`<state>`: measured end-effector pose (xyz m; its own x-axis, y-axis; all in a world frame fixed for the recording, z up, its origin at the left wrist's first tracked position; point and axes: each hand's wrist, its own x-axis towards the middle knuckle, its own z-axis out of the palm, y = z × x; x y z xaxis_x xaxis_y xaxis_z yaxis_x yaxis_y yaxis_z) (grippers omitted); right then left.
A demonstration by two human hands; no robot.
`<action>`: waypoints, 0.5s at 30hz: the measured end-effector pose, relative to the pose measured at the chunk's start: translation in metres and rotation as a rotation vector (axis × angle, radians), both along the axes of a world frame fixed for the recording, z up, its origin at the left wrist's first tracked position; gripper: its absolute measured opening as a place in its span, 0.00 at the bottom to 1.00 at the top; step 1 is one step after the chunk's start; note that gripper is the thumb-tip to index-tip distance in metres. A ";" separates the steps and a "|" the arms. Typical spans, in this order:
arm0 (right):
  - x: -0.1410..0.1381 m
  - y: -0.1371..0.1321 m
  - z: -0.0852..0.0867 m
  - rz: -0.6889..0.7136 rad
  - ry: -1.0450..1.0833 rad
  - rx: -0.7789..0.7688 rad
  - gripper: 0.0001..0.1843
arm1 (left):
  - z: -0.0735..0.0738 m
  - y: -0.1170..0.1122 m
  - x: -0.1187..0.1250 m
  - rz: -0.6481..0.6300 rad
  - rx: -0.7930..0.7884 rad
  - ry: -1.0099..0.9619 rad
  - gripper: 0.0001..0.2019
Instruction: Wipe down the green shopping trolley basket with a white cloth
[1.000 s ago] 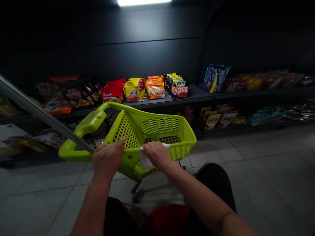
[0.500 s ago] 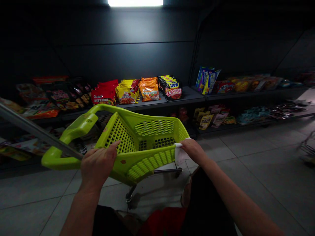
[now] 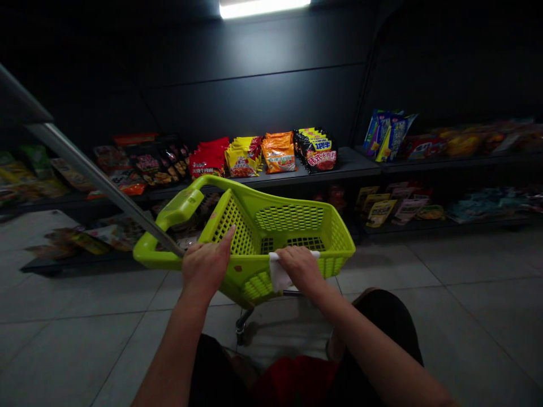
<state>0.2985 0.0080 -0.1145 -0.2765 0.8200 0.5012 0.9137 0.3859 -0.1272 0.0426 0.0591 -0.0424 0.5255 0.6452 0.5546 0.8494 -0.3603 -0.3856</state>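
Note:
A lime-green shopping cart (image 3: 292, 203) with a perforated plastic basket stands in front of me, its handle to the left. My left hand (image 3: 206, 265) is closed on the near rim by the handle end, thumb pointing up. A grey metal pole (image 3: 114, 189) slants from the upper left down to this hand; whether the hand also grips it I cannot tell. My right hand (image 3: 299, 268) presses a white cloth (image 3: 279, 274) over the middle of the near rim, fingers curled over the edge. Part of the cloth hangs down outside the basket.
Behind the cart runs a dark shelf (image 3: 352, 161) with red, yellow, orange and black noodle packets (image 3: 279, 152). Blue snack bags (image 3: 390, 135) stand farther right. Small pouches (image 3: 379, 212) lie on the lower shelf. Tiled floor (image 3: 102, 333) surrounds the cart; my knee (image 3: 388, 322) is near its right end.
My right hand has slid the cloth left along the near rim, from the front corner to the middle. My left hand stays on the rim. The view has turned slightly left.

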 end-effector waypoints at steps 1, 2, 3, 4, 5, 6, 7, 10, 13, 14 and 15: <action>-0.016 0.004 0.004 0.021 0.008 0.002 0.09 | 0.000 0.000 0.000 0.003 -0.005 0.001 0.24; -0.032 0.008 0.008 0.045 0.014 0.006 0.09 | -0.001 -0.001 0.000 0.000 -0.010 -0.007 0.24; -0.045 0.011 0.012 0.068 0.017 0.010 0.09 | -0.001 -0.001 0.001 -0.008 -0.017 -0.023 0.23; -0.056 0.014 0.015 0.087 0.017 0.012 0.09 | 0.000 -0.002 0.001 -0.021 -0.024 -0.049 0.22; -0.063 0.016 0.018 0.102 0.015 0.011 0.09 | 0.001 -0.004 0.001 -0.040 -0.035 -0.079 0.20; -0.067 0.018 0.020 0.113 0.010 0.006 0.09 | 0.002 -0.005 0.001 -0.064 -0.046 -0.108 0.18; -0.066 0.019 0.021 0.118 0.004 -0.001 0.09 | 0.003 -0.007 0.001 -0.093 -0.060 -0.128 0.16; -0.042 0.015 0.017 0.099 -0.023 -0.021 0.09 | 0.008 -0.012 -0.003 -0.167 -0.115 -0.094 0.12; 0.005 0.004 0.005 0.036 -0.050 -0.027 0.08 | 0.011 -0.015 -0.006 -0.186 -0.158 -0.027 0.13; 0.022 0.000 0.001 0.015 -0.057 -0.024 0.09 | 0.011 -0.015 -0.007 -0.191 -0.162 -0.023 0.13; 0.040 -0.004 -0.003 -0.003 -0.063 -0.023 0.10 | 0.010 -0.015 -0.007 -0.202 -0.160 -0.026 0.13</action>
